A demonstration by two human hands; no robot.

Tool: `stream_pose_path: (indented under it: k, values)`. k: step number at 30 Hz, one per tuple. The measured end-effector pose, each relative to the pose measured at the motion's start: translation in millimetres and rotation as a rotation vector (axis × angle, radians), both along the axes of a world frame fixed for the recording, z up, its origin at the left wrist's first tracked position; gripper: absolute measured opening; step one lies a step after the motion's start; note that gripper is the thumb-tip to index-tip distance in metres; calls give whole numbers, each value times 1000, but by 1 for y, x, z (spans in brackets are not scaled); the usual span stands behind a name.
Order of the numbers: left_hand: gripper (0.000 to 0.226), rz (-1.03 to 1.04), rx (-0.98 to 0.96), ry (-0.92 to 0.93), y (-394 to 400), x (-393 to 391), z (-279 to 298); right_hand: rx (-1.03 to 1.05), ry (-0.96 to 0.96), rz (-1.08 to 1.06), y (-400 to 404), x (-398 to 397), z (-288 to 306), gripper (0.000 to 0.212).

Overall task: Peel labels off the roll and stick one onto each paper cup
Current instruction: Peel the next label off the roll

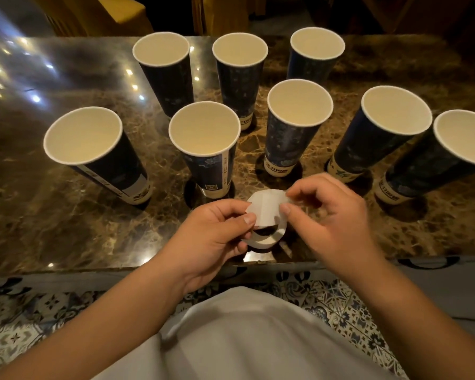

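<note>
Just above the near edge of the brown marble table (pixel 66 229), the left hand (pixel 214 229) pinches a small white roll of labels (pixel 266 229), while the right hand (pixel 329 215) nips its loose end between thumb and forefinger. Eight dark-blue paper cups (pixel 203 141) stand upright beyond.

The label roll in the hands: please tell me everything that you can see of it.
The label roll is a small white ring of what looks like paper tape, with a dark hollow middle. It is held just above the near edge of the marble table. The left hand grips its left side. The right hand pinches the free white end, which stands up from the roll and is creased. No printing shows on it.
</note>
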State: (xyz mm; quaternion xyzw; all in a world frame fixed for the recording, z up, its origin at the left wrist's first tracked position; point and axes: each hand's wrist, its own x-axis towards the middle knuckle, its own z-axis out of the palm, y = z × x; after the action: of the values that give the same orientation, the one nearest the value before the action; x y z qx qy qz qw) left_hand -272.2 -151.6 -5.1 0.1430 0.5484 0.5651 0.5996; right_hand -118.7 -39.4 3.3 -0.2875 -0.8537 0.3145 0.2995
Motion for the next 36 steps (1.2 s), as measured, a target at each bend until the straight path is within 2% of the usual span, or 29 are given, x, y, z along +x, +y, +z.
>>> stream_pose_path:
  k: [4, 9, 13, 22, 28, 32, 36]
  values:
    - [21, -17, 45, 76, 0, 3, -1, 79, -107, 138, -12, 4, 5, 17]
    - [11, -37, 60, 178, 0, 8, 1, 29, -148, 65, -15, 5, 5, 22]
    - [9, -75, 89, 267, -1, 9, 1, 5, -176, 20, -18, 6, 5, 17]
    - [22, -79, 197, 436, 1, 13, 6, -198, -173, -36, -26, 6, 6, 4]
    - [19, -27, 196, 549, 3, 18, 6, -87, -250, -101, -28, 6, 7, 8]
    - [18, -7, 178, 486, 3, 18, 7, -124, -210, -108, -29, 7, 10, 14]
    - [17, -5, 160, 400, 3, 19, 8, -118, -218, -106, -29, 7, 12, 8]
